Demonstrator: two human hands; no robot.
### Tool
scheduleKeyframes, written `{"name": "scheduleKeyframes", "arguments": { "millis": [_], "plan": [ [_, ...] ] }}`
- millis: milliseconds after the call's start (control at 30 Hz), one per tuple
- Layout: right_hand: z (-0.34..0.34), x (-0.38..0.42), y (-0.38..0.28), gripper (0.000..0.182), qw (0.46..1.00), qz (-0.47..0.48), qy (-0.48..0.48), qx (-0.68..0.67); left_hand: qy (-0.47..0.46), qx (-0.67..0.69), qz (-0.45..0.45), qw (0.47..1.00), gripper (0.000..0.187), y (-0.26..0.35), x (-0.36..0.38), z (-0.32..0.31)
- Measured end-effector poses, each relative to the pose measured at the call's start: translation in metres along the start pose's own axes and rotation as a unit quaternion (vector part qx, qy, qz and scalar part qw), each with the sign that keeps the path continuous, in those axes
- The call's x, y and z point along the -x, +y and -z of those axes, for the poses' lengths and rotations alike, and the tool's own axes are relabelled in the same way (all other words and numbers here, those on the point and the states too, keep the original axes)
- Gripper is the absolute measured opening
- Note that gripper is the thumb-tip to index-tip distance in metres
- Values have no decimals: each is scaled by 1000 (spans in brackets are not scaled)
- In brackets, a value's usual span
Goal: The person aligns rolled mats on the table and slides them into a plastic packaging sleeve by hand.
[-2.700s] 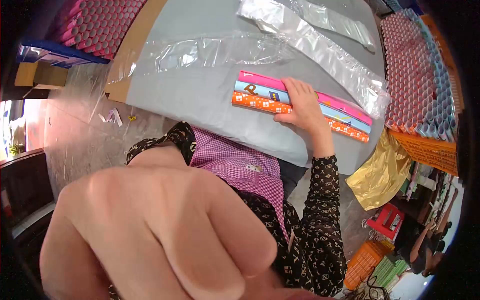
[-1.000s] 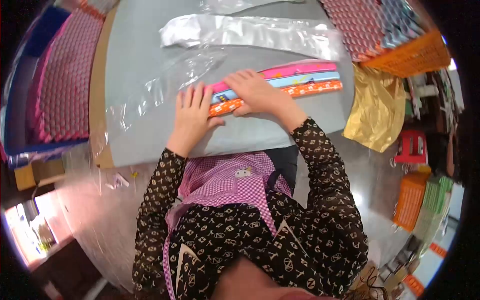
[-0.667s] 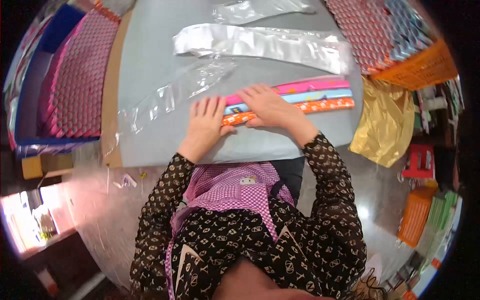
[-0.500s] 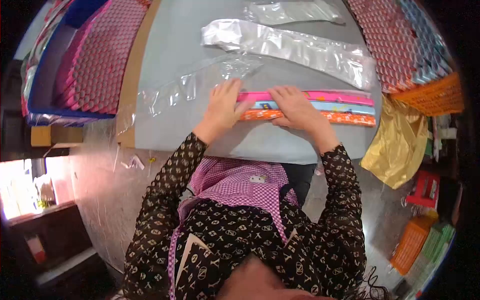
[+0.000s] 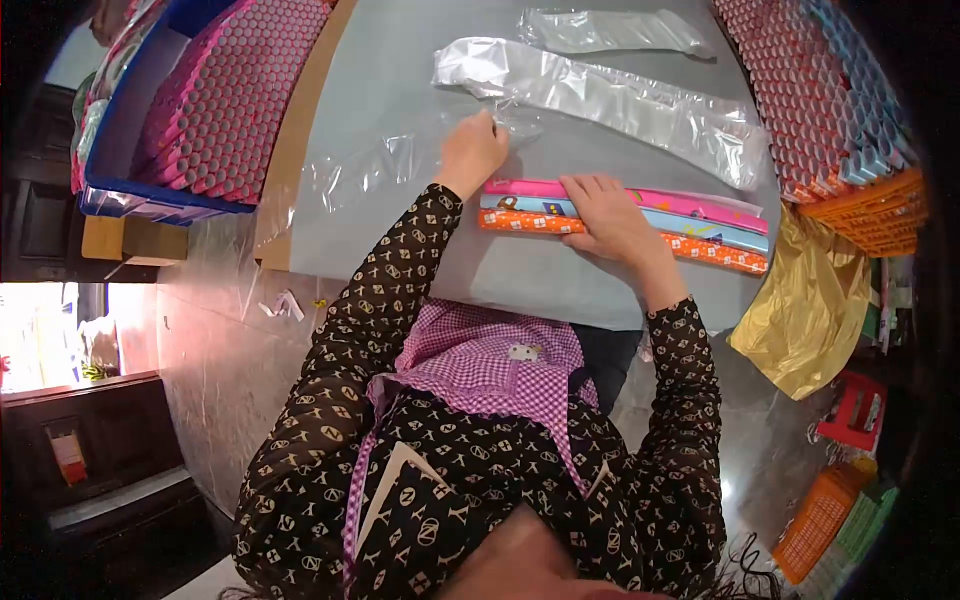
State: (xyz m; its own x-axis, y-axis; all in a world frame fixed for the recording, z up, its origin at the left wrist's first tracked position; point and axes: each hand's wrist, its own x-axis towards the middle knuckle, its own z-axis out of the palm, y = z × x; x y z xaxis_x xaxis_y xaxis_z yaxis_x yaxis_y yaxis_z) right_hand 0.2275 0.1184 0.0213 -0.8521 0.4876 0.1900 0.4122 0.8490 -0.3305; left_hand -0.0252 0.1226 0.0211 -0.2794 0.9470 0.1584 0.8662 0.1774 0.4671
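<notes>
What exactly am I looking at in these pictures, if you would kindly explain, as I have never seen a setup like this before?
There is no robot here: a person works with two bare hands. The view comes from one camera worn on the head, looking forward and down, so the sleeves and the checked apron show too.

On the grey work surface lie three patterned rolls side by side, pink, light blue and orange. Beyond them are shiny plastic sleeves.

The right hand rests across the rolls. The left hand is curled at a clear plastic sleeve; whether it grips it, I cannot tell.

Many more rolls stand in the blue crate and the orange crate.
</notes>
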Motion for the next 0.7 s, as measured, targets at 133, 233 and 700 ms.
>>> {"name": "scheduleKeyframes", "arguments": {
  "millis": [133, 233, 700],
  "plan": [
    [2, 2, 2, 85, 1000, -11, -3, 4, -19, 6, -26, 999, 26, -14, 14, 16],
    [13, 6, 1, 85, 999, -40, 3, -16, -77, -25, -15, 997, 26, -28, 26, 38],
    [14, -2, 5, 84, 998, -63, -7, -14, 70, 71, -2, 995, 32, -15, 87, 47]
  ]
}}
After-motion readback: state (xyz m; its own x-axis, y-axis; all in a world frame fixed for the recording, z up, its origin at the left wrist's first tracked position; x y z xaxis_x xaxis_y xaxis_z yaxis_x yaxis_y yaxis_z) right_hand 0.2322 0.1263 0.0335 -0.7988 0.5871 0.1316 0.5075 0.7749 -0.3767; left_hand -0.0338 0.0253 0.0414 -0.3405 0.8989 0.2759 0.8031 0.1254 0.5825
